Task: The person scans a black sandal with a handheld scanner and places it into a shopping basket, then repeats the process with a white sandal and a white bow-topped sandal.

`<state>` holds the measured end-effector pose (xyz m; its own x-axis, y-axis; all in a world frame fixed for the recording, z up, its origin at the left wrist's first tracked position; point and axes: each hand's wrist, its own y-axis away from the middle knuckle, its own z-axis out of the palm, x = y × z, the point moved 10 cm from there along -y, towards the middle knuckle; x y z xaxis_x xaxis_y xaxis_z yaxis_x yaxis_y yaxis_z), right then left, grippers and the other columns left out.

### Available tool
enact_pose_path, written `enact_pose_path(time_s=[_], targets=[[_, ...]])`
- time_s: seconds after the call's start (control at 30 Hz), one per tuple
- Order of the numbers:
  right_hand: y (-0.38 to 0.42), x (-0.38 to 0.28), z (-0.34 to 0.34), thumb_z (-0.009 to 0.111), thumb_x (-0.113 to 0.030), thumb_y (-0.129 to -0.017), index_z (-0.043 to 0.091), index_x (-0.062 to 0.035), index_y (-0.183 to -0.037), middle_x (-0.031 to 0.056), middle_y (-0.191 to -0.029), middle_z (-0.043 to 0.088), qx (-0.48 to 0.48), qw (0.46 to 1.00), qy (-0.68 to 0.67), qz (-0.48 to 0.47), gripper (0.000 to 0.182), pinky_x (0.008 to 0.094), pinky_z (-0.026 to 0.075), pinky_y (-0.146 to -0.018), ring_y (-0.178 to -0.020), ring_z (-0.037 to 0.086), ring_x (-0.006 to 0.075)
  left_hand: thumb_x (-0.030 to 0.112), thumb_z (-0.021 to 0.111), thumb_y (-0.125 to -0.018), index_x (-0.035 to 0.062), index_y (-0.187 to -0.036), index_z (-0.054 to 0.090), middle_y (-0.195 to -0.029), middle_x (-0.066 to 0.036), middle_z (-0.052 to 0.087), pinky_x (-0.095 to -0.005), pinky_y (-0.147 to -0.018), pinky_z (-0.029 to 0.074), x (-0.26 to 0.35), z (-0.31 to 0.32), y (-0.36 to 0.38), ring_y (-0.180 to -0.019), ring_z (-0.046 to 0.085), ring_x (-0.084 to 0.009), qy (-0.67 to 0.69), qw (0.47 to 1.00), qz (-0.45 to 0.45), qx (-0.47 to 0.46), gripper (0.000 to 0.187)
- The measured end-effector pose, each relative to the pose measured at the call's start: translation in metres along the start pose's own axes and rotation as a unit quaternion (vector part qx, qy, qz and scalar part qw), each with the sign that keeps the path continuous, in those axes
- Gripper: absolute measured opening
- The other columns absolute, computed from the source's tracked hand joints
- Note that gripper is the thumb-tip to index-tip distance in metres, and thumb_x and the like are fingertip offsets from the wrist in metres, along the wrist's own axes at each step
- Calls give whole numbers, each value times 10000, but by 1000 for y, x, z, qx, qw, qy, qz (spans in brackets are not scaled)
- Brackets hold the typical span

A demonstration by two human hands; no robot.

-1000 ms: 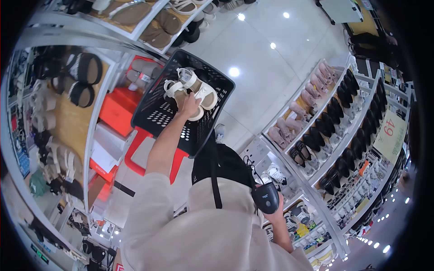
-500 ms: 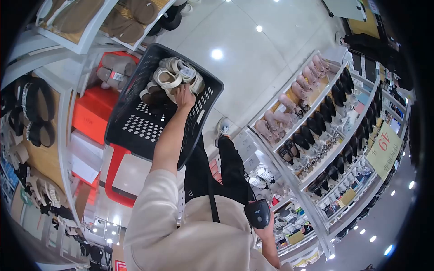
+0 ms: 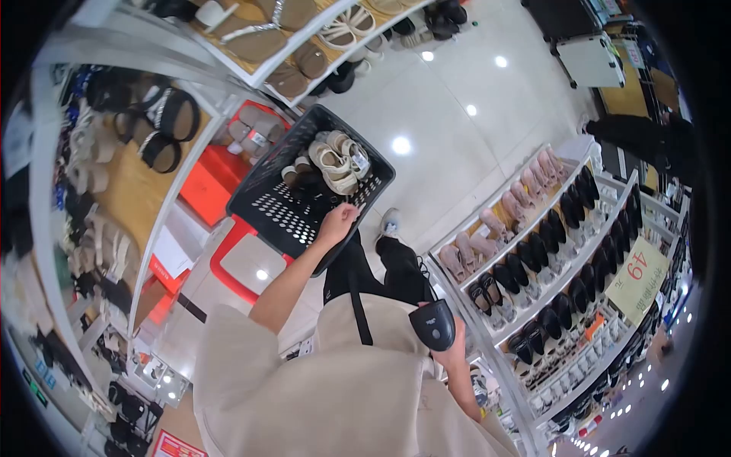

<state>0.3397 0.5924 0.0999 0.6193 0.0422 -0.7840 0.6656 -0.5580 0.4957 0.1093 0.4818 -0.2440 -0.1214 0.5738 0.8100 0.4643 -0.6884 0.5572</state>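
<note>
My left hand [image 3: 339,222] is over the near side of a black perforated shopping basket [image 3: 255,164], its fingers curled in with nothing visible in them. It is apart from the shoes. Inside the basket lie beige strapped shoes [image 3: 333,164] with a white tag, beside darker footwear [image 3: 304,181]. A red handle [image 3: 222,263] sticks out from the basket's near left side. At my right side, my right hand [image 3: 451,346] is wrapped round a black handheld scanner [image 3: 433,326]. A black strap [image 3: 358,308] hangs down my front.
Racks of sandals [image 3: 179,114] stand on the left, with red shoeboxes [image 3: 209,179] beside the basket. To the right, a tiered shelf holds black shoes [image 3: 537,251] and pink shoes [image 3: 499,221], with a yellow price sign [image 3: 640,282]. Tiled floor [image 3: 434,114] lies beyond the basket.
My left hand has let go of the beige shoes and drawn back toward me. The shoes stay in the basket. My right hand still holds the scanner. The view has shifted.
</note>
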Motion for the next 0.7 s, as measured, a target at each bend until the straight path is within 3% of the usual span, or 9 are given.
enact_pose_path(time_s=[0.1, 0.17, 0.3, 0.33, 0.4, 0.43, 0.47, 0.57, 0.7], targets=[[-7, -11, -19, 699, 5, -727, 695, -3, -1120, 160, -1045, 723, -1, 999, -34, -29, 393, 360, 534, -858, -952, 708, 336, 114, 567, -1010, 4, -1098, 651, -1057, -107, 730, -329, -858, 548, 62, -77, 83, -978, 710, -205, 0, 995, -10, 102, 164], [-16, -19, -33, 711, 18, -723, 694, 8, -1118, 163, -1048, 721, -11, 996, -42, -83, 396, 364, 534, -860, -943, 706, 341, 108, 596, -970, 29, -1108, 661, -1111, -132, 701, -394, -951, 502, 73, -141, 149, -1072, 663, -297, -78, 963, 30, 257, 172], [-23, -31, -48, 734, 11, -715, 669, 25, -1146, 190, -1058, 708, -78, 984, -18, -158, 437, 372, 537, -854, -943, 699, 353, 197, 615, -974, -2, -1253, 578, -1228, -199, 634, -424, -1069, 397, 127, -218, 311, -1264, 537, -338, -349, 707, 44, 613, 345], [-23, -36, -50, 744, 5, -709, 660, 31, -1156, 201, -1057, 701, -91, 976, -2, -196, 455, 376, 538, -850, -943, 694, 364, 197, 615, -974, -2, -1253, 578, -1228, -199, 634, -424, -1069, 397, 115, -222, 327, -1264, 537, -338, -351, 700, 39, 620, 345], [-27, -43, -53, 749, 1, -708, 653, 36, -1142, 203, -1036, 694, -126, 969, 6, -214, 446, 378, 538, -836, -933, 686, 373, 273, 615, -992, -31, -1289, 526, -1160, -214, 653, -446, -1001, 456, 35, -231, 342, -1126, 626, -378, -308, 699, -150, 627, 434], [-28, -46, -51, 753, -4, -707, 646, 41, -1128, 206, -1015, 687, -151, 963, 17, -224, 437, 379, 538, -821, -924, 678, 383, 285, 602, -1002, -35, -1293, 497, -1128, -203, 664, -434, -889, 507, -17, -224, 324, -995, 670, -366, -177, 788, -165, 566, 445], [-26, -57, -54, 751, -6, -697, 638, 44, -1059, 195, -943, 660, -137, 957, -2, -256, 383, 388, 536, -776, -881, 656, 398, 297, 588, -1011, -39, -1298, 468, -1096, -193, 675, -422, -777, 557, -55, -211, 302, -865, 713, -355, -40, 854, -172, 489, 457], [-20, -70, -48, 745, -6, -687, 629, 37, -1002, 183, -883, 630, -185, 922, 12, -341, 338, 398, 528, -734, -829, 639, 393, 261, 552, -1022, -44, -1281, 416, -1027, -187, 682, -365, -541, 558, -37, -198, 289, -637, 714, -294, 96, 856, -105, 498, 423], [-14, -68, -39, 747, -23, -688, 625, 23, -1006, 166, -861, 617, -218, 907, 14, -359, 344, 407, 518, -699, -801, 628, 374, 202, 536, -1015, -29, -1293, 356, -1003, -190, 673, -330, -457, 548, -37, -210, 278, -608, 711, -275, 81, 886, -91, 448, 404]])
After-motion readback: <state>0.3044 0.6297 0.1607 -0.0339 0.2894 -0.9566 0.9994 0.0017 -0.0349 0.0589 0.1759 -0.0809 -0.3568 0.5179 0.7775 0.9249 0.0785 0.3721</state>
